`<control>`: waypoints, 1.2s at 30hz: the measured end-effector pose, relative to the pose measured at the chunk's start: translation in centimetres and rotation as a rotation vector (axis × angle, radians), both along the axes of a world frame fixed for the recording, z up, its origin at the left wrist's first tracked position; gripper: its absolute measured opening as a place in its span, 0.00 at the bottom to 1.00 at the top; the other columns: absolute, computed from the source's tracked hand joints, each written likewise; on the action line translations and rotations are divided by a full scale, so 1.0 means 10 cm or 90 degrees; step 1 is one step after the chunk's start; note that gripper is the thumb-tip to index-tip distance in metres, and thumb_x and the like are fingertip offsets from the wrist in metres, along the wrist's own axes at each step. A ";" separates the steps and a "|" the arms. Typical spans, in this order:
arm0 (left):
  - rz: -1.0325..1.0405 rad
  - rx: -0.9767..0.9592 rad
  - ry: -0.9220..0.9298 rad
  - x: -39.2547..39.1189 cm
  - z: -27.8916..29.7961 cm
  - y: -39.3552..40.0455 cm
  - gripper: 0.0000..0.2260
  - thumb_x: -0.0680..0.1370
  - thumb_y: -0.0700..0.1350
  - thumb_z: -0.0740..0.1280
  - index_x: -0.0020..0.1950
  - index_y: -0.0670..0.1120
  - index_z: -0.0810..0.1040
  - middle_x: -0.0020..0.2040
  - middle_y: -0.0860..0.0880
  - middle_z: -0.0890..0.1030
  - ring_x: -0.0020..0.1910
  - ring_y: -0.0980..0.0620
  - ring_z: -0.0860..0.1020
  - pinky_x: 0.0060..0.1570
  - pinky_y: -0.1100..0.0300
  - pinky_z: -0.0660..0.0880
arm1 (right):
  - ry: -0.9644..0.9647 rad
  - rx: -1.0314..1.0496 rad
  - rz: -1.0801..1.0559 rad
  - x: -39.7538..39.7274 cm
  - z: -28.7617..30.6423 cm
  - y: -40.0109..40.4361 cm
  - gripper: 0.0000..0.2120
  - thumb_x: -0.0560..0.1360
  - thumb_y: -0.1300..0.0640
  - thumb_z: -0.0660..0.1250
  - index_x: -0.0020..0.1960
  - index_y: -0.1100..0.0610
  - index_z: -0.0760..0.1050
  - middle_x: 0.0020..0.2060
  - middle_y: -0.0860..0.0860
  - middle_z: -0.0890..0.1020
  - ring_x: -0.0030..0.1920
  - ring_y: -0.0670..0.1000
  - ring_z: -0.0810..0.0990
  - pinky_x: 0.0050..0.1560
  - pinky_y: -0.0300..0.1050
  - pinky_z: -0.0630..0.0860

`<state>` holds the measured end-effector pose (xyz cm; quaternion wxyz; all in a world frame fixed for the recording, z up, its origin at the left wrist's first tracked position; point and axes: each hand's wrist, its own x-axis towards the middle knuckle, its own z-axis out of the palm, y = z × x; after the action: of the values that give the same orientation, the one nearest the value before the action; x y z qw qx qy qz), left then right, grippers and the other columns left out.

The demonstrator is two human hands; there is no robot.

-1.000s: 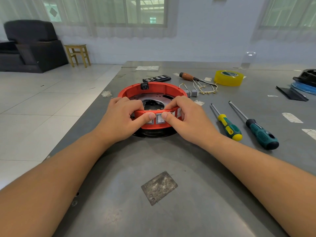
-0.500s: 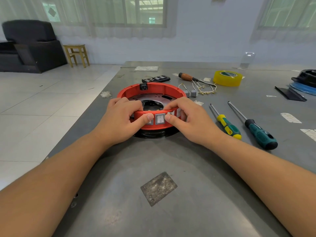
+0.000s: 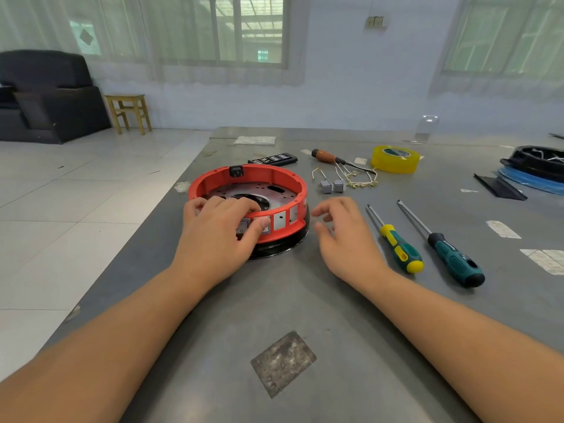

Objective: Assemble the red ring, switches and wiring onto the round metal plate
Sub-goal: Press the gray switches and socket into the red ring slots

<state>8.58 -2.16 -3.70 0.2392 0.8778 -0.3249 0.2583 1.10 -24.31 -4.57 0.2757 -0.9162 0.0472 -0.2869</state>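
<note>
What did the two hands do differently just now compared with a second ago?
The right hand let go of the red ring and drew off to the right, now open above the table. The left hand stayed gripping the near rim, thumb on a switch. The ring and both screwdrivers haven't moved.

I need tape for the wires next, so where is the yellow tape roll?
In the head view the yellow tape roll lies flat far right on the grey table, beyond the screwdrivers, just right of the wooden-handled tool and loose wires.
</note>
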 end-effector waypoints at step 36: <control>0.001 -0.069 0.005 -0.03 -0.05 -0.03 0.16 0.82 0.55 0.62 0.63 0.54 0.83 0.59 0.53 0.84 0.66 0.48 0.74 0.69 0.50 0.57 | 0.028 -0.031 -0.039 0.02 0.01 -0.04 0.15 0.77 0.52 0.69 0.63 0.50 0.73 0.55 0.46 0.75 0.52 0.44 0.76 0.56 0.42 0.77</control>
<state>8.27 -2.51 -4.20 0.2876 0.8648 -0.3090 0.2718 1.29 -24.66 -4.43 0.2436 -0.9267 0.0745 -0.2763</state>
